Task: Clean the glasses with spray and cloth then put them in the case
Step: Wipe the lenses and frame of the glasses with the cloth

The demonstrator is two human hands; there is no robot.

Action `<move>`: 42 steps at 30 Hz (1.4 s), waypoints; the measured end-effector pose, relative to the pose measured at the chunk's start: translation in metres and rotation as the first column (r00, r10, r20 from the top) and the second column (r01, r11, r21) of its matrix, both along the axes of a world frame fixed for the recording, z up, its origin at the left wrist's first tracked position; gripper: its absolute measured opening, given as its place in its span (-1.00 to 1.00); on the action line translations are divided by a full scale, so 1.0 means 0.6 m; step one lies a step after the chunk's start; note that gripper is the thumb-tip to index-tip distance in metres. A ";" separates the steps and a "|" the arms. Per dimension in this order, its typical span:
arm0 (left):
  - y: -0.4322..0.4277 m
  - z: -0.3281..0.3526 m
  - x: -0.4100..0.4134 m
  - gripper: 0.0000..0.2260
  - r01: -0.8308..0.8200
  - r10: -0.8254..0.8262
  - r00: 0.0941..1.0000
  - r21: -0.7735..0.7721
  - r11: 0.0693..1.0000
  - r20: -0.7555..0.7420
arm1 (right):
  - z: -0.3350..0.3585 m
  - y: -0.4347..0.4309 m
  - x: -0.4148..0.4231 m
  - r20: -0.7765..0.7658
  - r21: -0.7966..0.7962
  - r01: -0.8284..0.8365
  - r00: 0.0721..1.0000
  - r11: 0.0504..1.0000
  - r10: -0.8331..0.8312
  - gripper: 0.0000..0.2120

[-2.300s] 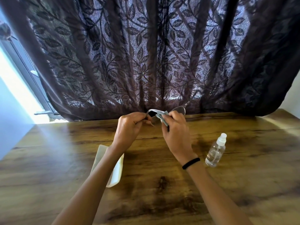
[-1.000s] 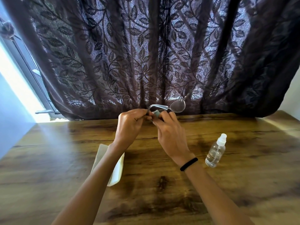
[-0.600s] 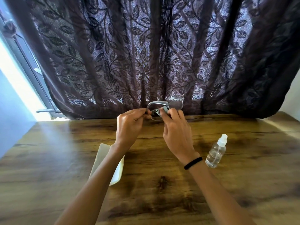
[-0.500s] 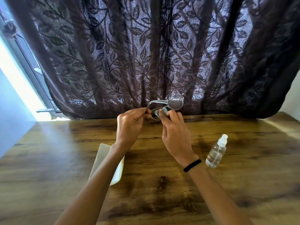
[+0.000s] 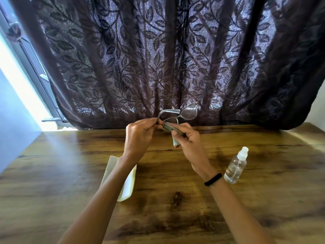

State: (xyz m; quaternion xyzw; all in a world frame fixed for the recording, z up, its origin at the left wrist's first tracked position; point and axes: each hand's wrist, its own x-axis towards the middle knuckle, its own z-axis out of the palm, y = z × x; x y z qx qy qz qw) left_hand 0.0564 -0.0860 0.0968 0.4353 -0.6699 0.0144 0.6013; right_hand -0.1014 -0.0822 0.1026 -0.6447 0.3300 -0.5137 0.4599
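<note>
Thin-rimmed glasses [image 5: 188,112] are held up above the far part of the wooden table [image 5: 52,173]. My left hand [image 5: 140,136] pinches the left end of the frame. My right hand [image 5: 189,143] grips a pale blue-green cloth [image 5: 175,140] and presses it against the near lens. The other lens sticks out to the upper right, uncovered. A clear spray bottle [image 5: 235,167] with a white cap stands on the table right of my right wrist. The white case [image 5: 127,184] lies open on the table, partly hidden under my left forearm.
A dark leaf-patterned curtain [image 5: 175,59] hangs right behind the table's far edge. A bright window strip and a pale wall are at the left. A black band circles my right wrist.
My right hand has slid down and toward me along the lens with the cloth, so more cloth shows below the fingers. The glasses stay held up by my left hand.
</note>
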 end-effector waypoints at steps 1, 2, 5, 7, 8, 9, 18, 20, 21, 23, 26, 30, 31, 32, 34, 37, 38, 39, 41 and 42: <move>0.000 0.000 0.001 -0.79 0.003 -0.003 1.000 -0.002 1.000 0.005 | 0.001 -0.002 -0.005 0.081 0.058 -0.013 0.997 0.998 0.008 -0.72; 0.001 0.000 0.001 -0.79 0.011 -0.011 1.000 0.001 1.000 0.002 | 0.002 -0.003 -0.011 0.161 0.105 -0.026 0.987 0.994 0.009 -0.73; 0.004 0.000 0.004 -0.80 0.040 -0.039 0.999 0.016 0.999 -0.010 | 0.009 -0.013 -0.032 0.299 0.161 0.005 0.953 0.987 -0.053 -0.75; 0.005 -0.002 0.006 -0.81 0.042 -0.042 0.999 0.019 0.999 0.001 | 0.012 -0.022 -0.047 0.242 0.091 0.167 0.953 0.982 -0.185 -0.74; 0.006 -0.003 0.006 -0.80 0.045 -0.045 0.999 0.022 0.999 0.003 | 0.014 -0.027 -0.053 0.173 0.004 0.285 0.944 0.959 -0.281 -0.73; 0.006 -0.004 0.006 -0.79 0.048 -0.048 0.999 0.025 0.999 0.003 | 0.017 -0.031 -0.059 0.097 -0.114 0.389 0.920 0.914 -0.379 -0.73; 0.004 -0.003 0.000 -0.76 0.045 -0.045 0.999 0.009 0.999 0.007 | -0.010 -0.052 -0.072 -0.443 -0.710 0.264 0.553 0.653 -0.705 -0.69; 0.004 -0.003 0.000 -0.77 0.041 -0.041 0.999 0.002 0.999 -0.006 | -0.014 -0.049 -0.069 -0.453 -0.730 0.237 0.534 0.641 -0.714 -0.68; 0.005 -0.003 0.000 -0.79 0.043 -0.043 0.999 0.000 0.999 -0.021 | -0.015 -0.047 -0.068 -0.456 -0.736 0.227 0.530 0.637 -0.715 -0.68; 0.006 -0.003 -0.001 -0.82 0.045 -0.045 0.998 0.000 0.999 -0.050 | -0.016 -0.044 -0.064 -0.469 -0.735 0.203 0.537 0.647 -0.701 -0.67; 0.007 -0.005 -0.003 -0.83 0.041 -0.041 0.997 -0.001 0.999 -0.061 | -0.016 -0.041 -0.058 -0.499 -0.702 0.167 0.578 0.692 -0.646 -0.64; 0.007 -0.007 0.003 -0.82 0.058 -0.058 0.998 0.010 0.998 -0.024 | -0.009 -0.046 -0.062 -0.538 -0.677 0.118 0.595 0.727 -0.597 -0.61; 0.007 -0.007 0.004 -0.80 0.060 -0.060 0.998 0.013 0.998 0.000 | -0.007 -0.047 -0.063 -0.549 -0.674 0.108 0.590 0.731 -0.593 -0.62; 0.006 -0.006 0.005 -0.79 0.058 -0.058 0.998 0.017 0.998 0.022 | -0.005 -0.048 -0.064 -0.555 -0.676 0.100 0.583 0.730 -0.593 -0.62; 0.005 -0.006 0.004 -0.78 0.057 -0.058 0.998 0.019 0.998 0.038 | 0.000 -0.050 -0.065 -0.564 -0.684 0.090 0.564 0.724 -0.604 -0.61; 0.005 -0.008 0.000 -0.78 0.093 -0.094 0.995 0.024 0.995 0.034 | 0.006 -0.054 -0.066 -0.567 -0.710 0.082 0.523 0.699 -0.636 -0.61; 0.006 -0.009 0.000 -0.78 0.112 -0.113 0.993 0.031 0.993 0.023 | 0.007 -0.057 -0.067 -0.566 -0.717 0.083 0.510 0.692 -0.647 -0.61; 0.006 -0.010 -0.001 -0.79 0.122 -0.123 0.992 0.035 0.992 0.013 | 0.008 -0.059 -0.068 -0.566 -0.720 0.088 0.499 0.688 -0.656 -0.60; 0.006 -0.010 0.000 -0.78 0.124 -0.124 0.992 0.029 0.992 -0.003 | 0.008 -0.064 -0.071 -0.572 -0.718 0.103 0.476 0.689 -0.668 -0.58; 0.006 -0.010 0.000 -0.77 0.124 -0.124 0.992 0.023 0.992 -0.008 | 0.008 -0.067 -0.074 -0.578 -0.715 0.110 0.464 0.691 -0.672 -0.58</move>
